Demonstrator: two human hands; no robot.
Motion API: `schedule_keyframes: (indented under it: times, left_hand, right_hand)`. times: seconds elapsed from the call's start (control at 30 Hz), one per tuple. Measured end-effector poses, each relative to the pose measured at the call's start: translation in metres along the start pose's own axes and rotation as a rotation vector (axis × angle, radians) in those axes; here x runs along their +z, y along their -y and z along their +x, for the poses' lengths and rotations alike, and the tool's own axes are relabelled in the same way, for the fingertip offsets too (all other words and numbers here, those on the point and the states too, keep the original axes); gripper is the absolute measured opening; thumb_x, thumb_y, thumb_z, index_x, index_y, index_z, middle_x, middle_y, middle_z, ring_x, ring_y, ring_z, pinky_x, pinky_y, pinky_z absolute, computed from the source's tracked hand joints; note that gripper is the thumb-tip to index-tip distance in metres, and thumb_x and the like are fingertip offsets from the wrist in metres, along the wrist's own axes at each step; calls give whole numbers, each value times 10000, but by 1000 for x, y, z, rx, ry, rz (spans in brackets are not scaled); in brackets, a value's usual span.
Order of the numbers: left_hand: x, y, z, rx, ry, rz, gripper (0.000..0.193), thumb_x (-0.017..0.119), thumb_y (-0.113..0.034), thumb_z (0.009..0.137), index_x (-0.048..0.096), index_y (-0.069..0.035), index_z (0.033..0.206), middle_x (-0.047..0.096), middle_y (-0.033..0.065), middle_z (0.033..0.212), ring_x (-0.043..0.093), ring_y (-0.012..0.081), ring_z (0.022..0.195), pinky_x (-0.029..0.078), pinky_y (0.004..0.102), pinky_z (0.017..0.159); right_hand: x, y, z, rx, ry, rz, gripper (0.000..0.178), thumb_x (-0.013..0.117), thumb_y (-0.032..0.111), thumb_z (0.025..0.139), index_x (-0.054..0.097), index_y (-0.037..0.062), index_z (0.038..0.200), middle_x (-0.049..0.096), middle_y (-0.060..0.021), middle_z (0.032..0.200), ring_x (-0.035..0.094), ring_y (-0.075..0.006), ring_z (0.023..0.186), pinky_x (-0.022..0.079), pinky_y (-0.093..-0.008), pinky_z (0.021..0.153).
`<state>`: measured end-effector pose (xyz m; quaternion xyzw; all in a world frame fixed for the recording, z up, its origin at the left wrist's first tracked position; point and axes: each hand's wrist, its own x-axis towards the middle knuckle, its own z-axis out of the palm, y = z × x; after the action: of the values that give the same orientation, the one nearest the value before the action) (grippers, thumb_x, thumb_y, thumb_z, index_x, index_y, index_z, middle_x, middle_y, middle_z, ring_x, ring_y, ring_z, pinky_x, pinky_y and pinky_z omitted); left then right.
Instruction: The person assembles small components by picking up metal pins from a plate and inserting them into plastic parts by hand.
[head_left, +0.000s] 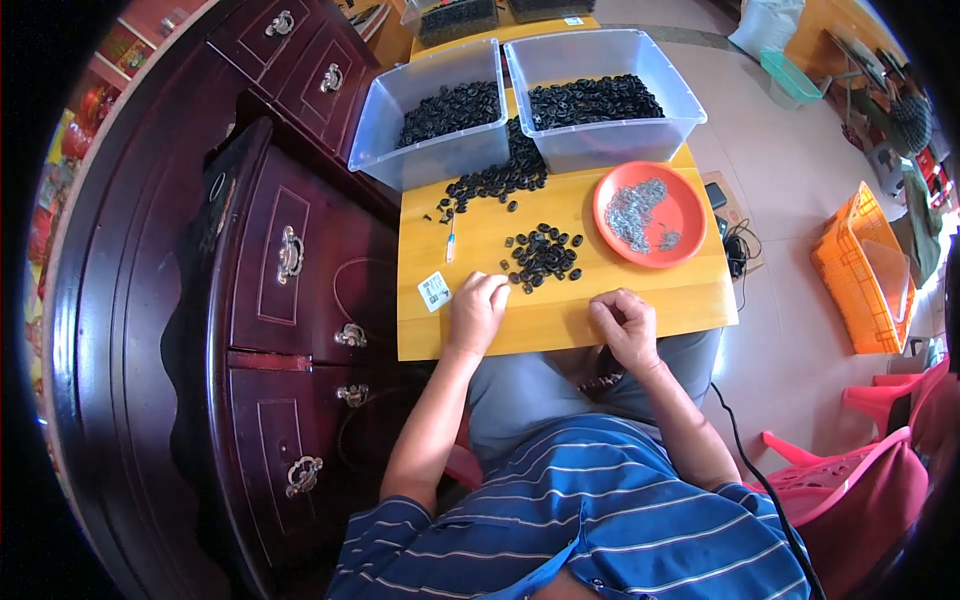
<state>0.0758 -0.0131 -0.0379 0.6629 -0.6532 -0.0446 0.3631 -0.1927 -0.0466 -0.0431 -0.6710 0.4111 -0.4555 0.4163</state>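
Note:
My left hand (478,312) rests on the yellow tabletop (560,320), its fingers pinched together beside a small pile of black oval plastic pieces (545,258). Whether anything is between those fingers is too small to make out. Over the table's front edge, my right hand (627,325) is curled, thumb against fingers, and what it may hold is hidden. Beyond it stands an orange-red plate (604,238) with small silver metal pieces (634,212). A thin white and blue tool (451,243) lies left of the pile, near a white printed label (434,291).
Two clear plastic tubs (430,158) (620,138) of black pieces stand at the back, with more loose black pieces (505,172) spread between them. Dark wooden drawers (285,255) border the left. Right of the table are a black cable (740,245), an orange crate (860,275) and pink chairs (835,480).

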Motion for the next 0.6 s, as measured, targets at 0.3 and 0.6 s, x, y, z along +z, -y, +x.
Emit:
schedule_keyframes:
  times: [0.3, 0.6]
  left_hand:
    - [-9, -10, -19, -21, -62, 9, 119, 675, -49, 903, 676, -47, 1022, 656, 161, 905, 655, 391, 838, 537, 474, 722]
    - [-13, -5, -43, -8, 9, -8, 102, 711, -49, 885, 697, -57, 985, 653, 120, 903, 663, 346, 831, 540, 441, 717]
  right_hand:
    - [-14, 8, 7, 96, 5, 15, 93, 738, 107, 919, 724, 15, 917, 692, -83, 783, 658, -147, 700, 531, -294, 662]
    - [-99, 8, 86, -32, -285, -548, 111, 750, 83, 882, 729, 7, 960, 712, -115, 818, 699, -198, 721, 553, -321, 674]
